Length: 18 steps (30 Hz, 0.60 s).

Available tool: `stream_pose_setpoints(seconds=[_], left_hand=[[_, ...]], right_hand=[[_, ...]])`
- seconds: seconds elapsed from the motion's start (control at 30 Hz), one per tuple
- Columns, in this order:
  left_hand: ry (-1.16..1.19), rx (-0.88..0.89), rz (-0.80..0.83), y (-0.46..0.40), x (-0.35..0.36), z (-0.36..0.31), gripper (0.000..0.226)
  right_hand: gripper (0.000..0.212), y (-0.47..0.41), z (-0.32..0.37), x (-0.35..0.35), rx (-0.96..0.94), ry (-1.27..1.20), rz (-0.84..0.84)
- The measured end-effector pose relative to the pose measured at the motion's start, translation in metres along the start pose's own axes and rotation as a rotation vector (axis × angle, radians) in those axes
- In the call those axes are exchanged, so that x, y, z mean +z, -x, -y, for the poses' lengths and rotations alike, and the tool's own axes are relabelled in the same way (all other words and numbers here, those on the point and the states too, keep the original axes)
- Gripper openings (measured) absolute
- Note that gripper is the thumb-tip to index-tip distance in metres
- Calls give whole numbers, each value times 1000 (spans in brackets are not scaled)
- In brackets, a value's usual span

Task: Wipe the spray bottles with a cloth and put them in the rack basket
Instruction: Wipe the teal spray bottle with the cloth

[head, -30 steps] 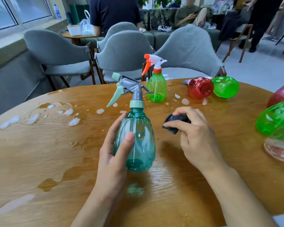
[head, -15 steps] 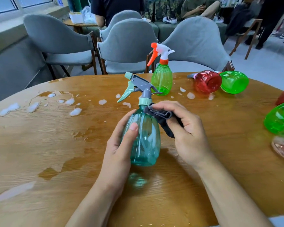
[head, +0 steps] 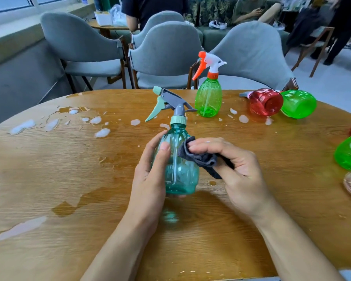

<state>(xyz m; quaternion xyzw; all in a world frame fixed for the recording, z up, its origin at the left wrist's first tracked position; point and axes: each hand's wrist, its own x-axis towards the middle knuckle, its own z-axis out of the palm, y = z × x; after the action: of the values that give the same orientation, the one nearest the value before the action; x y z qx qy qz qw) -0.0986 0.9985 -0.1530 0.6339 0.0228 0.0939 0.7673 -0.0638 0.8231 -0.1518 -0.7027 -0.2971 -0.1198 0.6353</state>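
I note a round wooden table [head: 49, 179] with water puddles [head: 67, 207] and foam patches [head: 21, 126] toward nine and ten o'clock. Grey upholstered chairs [head: 162, 55] stand at twelve o'clock; seated people [head: 249, 9] beyond.

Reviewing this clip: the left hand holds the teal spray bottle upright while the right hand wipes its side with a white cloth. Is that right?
Not quite: the cloth is dark grey, not white, as the head view shows. The rest stands: the left hand holds the teal spray bottle upright while the right hand presses the cloth to its side.
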Motion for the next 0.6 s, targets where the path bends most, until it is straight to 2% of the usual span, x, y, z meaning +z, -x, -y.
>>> stream_pose_setpoints(seconds=[0.13,0.3,0.5,0.6], left_hand=[[12,-14,-31,-1,-3,-3,47],[20,2,-86,-7,-8,-1,39],[11,14,-88,-9,-10,-2,44],[23,9,-99,-13,-13,-5,41]], right_hand=[[48,3,2,2,22,-14,50],[45,12,4,7,41,10,143],[44,14,13,9,86,-3,213],[40,15,19,8,224,-15,353]])
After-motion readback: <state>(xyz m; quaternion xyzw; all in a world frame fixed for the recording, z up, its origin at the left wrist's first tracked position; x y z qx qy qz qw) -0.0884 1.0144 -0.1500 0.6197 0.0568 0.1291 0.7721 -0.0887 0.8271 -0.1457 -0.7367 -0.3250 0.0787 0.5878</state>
